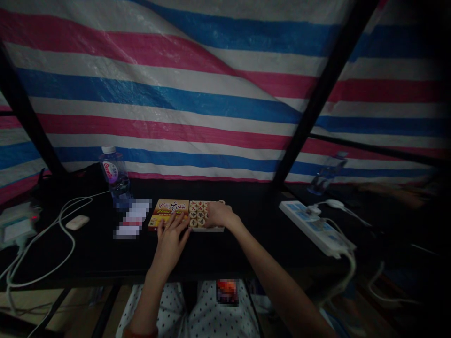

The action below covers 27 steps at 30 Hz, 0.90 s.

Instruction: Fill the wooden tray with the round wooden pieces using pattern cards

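A yellow and brown Chinese chess box lid (pixel 174 205) lies flat on the black table. My left hand (pixel 172 233) rests on its lower right part with the fingers spread. Touching the lid's right side is an open white box (pixel 212 230) with rows of round wooden Chinese chess pieces (pixel 193 215) bearing red and black characters. My right hand (pixel 219 215) reaches over the right half of this box, its fingers curled down among the pieces. The hand itself covers the fingertips and several pieces, so what they grip is hidden.
A water bottle (pixel 115 176) stands at the back left, near a white case (pixel 77 222) and white cables (pixel 72 234). Toward the right lies a white power strip (pixel 313 227) with plugs, and another bottle (pixel 326 174) behind it. A person's blurred arm (pixel 394 191) shows at far right.
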Available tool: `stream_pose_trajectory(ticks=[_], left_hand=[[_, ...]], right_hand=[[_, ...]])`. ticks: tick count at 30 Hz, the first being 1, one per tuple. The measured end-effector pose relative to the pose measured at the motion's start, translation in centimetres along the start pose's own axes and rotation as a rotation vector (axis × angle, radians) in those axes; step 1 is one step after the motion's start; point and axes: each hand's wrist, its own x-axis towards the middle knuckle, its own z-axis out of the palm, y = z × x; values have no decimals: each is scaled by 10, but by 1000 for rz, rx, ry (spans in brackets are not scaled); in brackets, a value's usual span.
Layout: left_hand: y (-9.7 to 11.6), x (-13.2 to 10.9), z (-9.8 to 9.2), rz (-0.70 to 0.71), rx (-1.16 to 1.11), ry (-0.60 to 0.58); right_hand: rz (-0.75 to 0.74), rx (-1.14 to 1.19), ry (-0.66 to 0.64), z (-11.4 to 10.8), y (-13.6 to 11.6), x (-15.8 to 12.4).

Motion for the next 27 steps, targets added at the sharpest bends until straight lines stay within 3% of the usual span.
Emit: stream_pose_trajectory(ticks=[7, 12, 20, 27], left_hand=[[3, -1, -2, -5, -13, 12], [4, -1, -3, -15, -17, 4], [2, 0, -3, -6, -18, 6], [3, -1, -3, -5, -15, 2]], right_hand=[[-29, 142, 57, -28, 36, -8], [12, 135, 32, -41, 70, 20], [-6, 73, -103, -12, 93, 75], [-28, 185, -140, 2, 101, 90]])
